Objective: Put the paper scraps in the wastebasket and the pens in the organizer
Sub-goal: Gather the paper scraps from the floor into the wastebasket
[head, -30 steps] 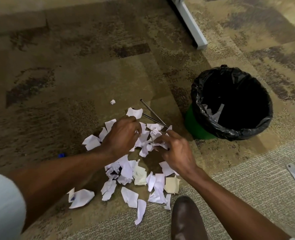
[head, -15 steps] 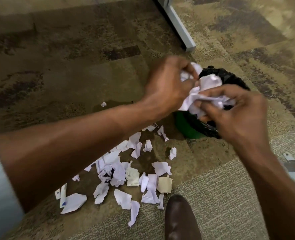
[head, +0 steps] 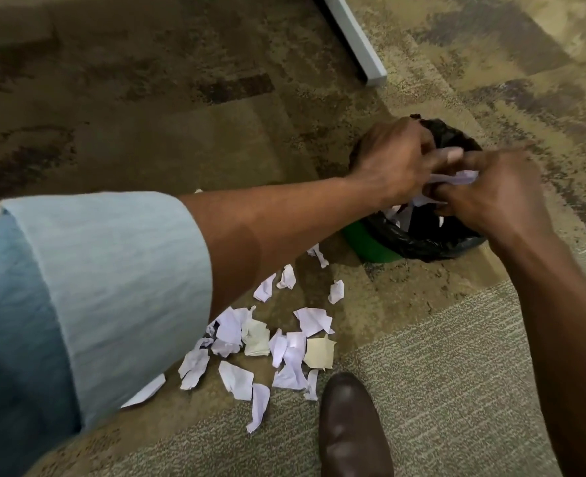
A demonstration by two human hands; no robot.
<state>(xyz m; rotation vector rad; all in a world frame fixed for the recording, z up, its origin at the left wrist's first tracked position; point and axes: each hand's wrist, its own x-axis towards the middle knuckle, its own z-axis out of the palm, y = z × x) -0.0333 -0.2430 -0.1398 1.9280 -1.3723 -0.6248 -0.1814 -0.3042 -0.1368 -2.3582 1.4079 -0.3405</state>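
Both hands hover over the green wastebasket [head: 374,244] lined with a black bag [head: 422,241]. My left hand [head: 393,163] and my right hand [head: 491,191] press together on a bunch of white paper scraps [head: 560,177]. Some pieces hang or drop below the hands into the bag. On the carpet below my left forearm lies a spread of several more white and cream paper scraps [head: 277,342]. The pens are hidden behind my left arm, and no organizer shows.
A brown shoe [head: 351,425] stands at the bottom, just right of the scrap pile. A grey metal furniture leg [head: 357,39] runs across the carpet at the top. My rolled light-blue sleeve [head: 88,287] fills the left side.
Both hands lifted a bunch of scraps off the floor pile and carried it right, over the wastebasket. They now sit lower over its opening, with less paper showing between them.
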